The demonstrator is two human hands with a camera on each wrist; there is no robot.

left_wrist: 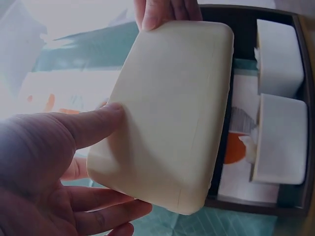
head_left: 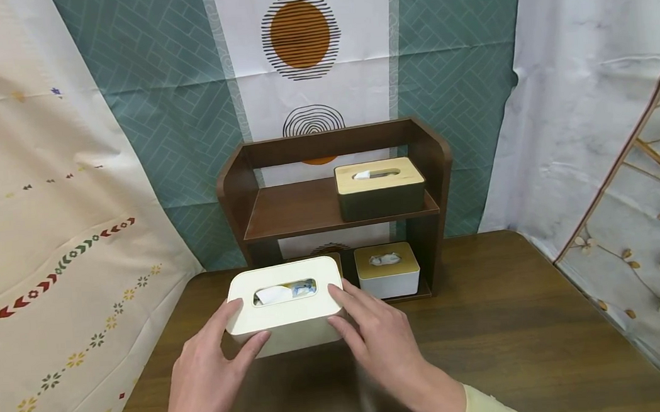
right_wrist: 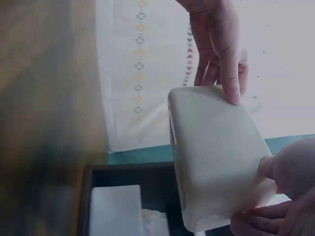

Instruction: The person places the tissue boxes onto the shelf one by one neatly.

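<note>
A cream tissue box [head_left: 298, 335] is held up over the table in front of the shelf, its top slot facing up with a white tissue showing inside. My left hand [head_left: 210, 364] grips its left end, thumb on the near side and fingers at the far edge. At the other end my right hand [head_left: 380, 338] holds it the same way, thumb low on the near side. In the left wrist view the box's plain side [left_wrist: 167, 113] faces the camera, with the left thumb pressed on it. The right wrist view shows both hands on the box [right_wrist: 216, 147].
A dark brown two-tier shelf [head_left: 301, 204] stands at the back of the wooden table [head_left: 518, 320]. On its upper tier sits a black tissue box [head_left: 383, 201] with a wood lid. Below is a white tissue box [head_left: 390, 284] with a gold lid; another lies partly hidden beside it.
</note>
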